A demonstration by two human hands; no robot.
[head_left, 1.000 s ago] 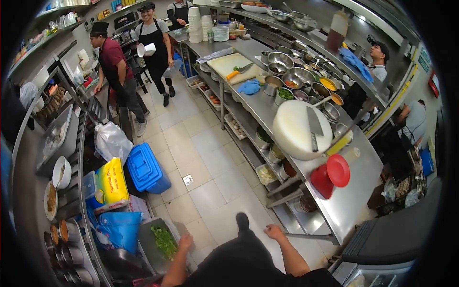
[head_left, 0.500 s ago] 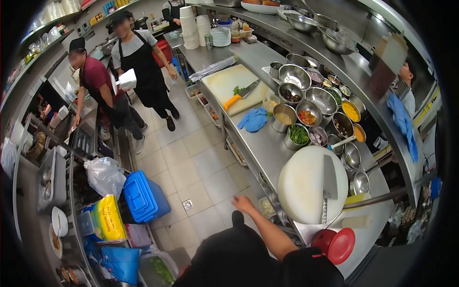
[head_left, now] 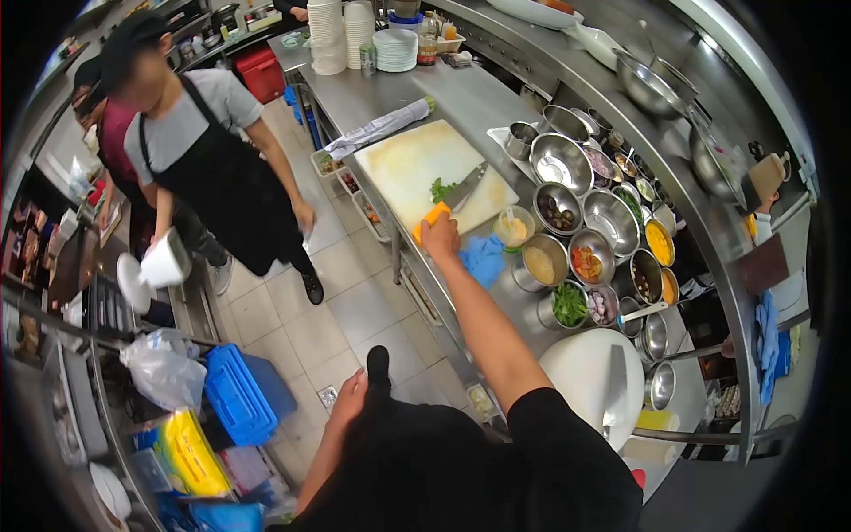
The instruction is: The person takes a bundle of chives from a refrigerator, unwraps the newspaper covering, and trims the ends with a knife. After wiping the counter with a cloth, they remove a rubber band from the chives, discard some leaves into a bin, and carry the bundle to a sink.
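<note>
Right hand (head_left: 441, 238) at frame centre, touching the orange handle (head_left: 433, 217) of the knife (head_left: 464, 189); fingers partly curled, cannot tell whether they close around it. Knife lies on the white cutting board (head_left: 403, 168), upper centre, blade toward upper right, green leaves (head_left: 441, 189) beside it. Blue cloth (head_left: 483, 261) just right of this hand. Left hand (head_left: 351, 396), lower centre: loosely half-open, nothing visible in it.

Knife (head_left: 464, 190) and herbs (head_left: 441, 190) on cutting board (head_left: 399, 168), cloth (head_left: 484, 261) beside it.
</note>
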